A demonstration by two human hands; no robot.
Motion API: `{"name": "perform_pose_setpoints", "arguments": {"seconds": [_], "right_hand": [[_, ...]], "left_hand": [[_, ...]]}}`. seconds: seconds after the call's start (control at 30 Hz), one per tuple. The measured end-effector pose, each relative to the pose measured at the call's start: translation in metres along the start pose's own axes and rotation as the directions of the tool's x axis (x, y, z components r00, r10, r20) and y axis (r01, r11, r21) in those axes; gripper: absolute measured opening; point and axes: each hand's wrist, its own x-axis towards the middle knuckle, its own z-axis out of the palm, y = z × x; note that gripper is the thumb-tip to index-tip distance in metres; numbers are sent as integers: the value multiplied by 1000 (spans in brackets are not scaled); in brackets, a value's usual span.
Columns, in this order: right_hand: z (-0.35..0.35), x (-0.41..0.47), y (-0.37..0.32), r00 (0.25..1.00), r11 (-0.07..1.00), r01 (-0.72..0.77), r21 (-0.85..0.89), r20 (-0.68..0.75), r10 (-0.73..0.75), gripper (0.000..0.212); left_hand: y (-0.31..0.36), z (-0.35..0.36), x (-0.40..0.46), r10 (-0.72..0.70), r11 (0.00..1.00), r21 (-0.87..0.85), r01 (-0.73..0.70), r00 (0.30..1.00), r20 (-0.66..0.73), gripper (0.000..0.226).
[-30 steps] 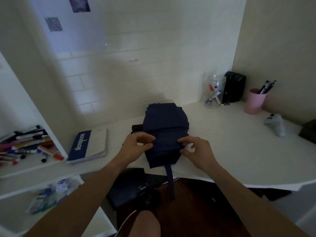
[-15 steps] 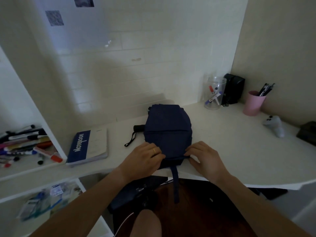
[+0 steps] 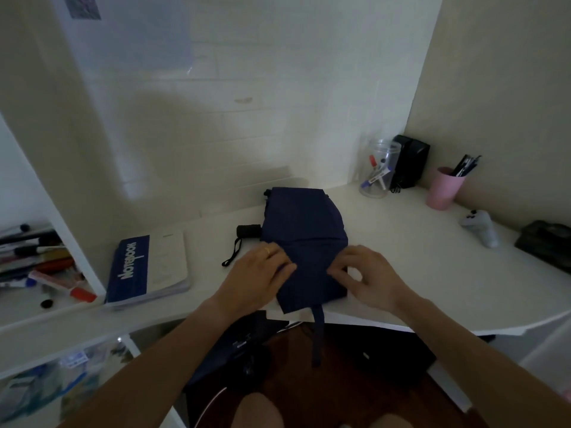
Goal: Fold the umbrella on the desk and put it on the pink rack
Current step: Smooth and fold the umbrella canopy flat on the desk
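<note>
navy umbrella (image 3: 304, 230) lies on the white desk (image 3: 417, 267), left hand (image 3: 256, 278) and right hand (image 3: 369, 276) pinching its fabric.

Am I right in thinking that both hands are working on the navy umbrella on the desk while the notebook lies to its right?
Not quite: the notebook lies to the left of the navy umbrella, not its right, as the head view shows. The rest holds: the left hand and right hand are both on the umbrella on the desk.

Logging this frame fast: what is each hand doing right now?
Left hand: fingers curled, gripping the navy umbrella fabric's left edge.
Right hand: fingers curled, pinching the fabric's right edge.
</note>
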Motion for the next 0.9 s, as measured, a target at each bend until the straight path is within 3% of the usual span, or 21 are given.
{"name": "perform_pose_setpoints", "arguments": {"seconds": [0.07, 0.17, 0.27, 0.43, 0.7, 0.77, 0.8, 0.87, 0.9], "right_hand": [[6, 15, -5, 999, 998, 21, -53, -28, -22, 28], [26, 23, -3, 978, 985, 56, -160, 209, -22, 53], [42, 20, 13, 906, 965, 31, -259, 416, 83, 68], [51, 14, 29, 872, 952, 19, -305, 470, 134, 72], [35, 22, 24, 853, 972, -54, -228, 495, 164, 80], [22, 28, 15, 898, 981, -175, -81, 394, 193, 74], [15, 32, 13, 942, 976, -218, 17, 266, 206, 65], [0, 43, 13, 959, 953, -259, 156, -72, 273, 39], [-7, 51, 14, 923, 933, -296, 207, -189, 335, 30]], "left_hand": [[-1, 13, 9, -18, 1000, -6, 19, 989, 145, 41], [-11, 33, 5, -17, 996, 90, -22, 914, 406, 61], [-28, 37, -1, -66, 990, 138, -9, 848, 526, 68], [-46, 31, -4, -126, 984, 179, 20, 783, 609, 89], [-60, 16, -9, -145, 989, 119, 89, 766, 626, 103], [-58, 11, -2, -180, 976, 3, 219, 792, 583, 91], [-57, 7, 1, -230, 947, -76, 312, 824, 518, 77], [-57, 2, 11, -400, 865, -228, 447, 889, 225, 49], [-57, 0, 19, -491, 829, -285, 482, 870, 43, 40]]}}
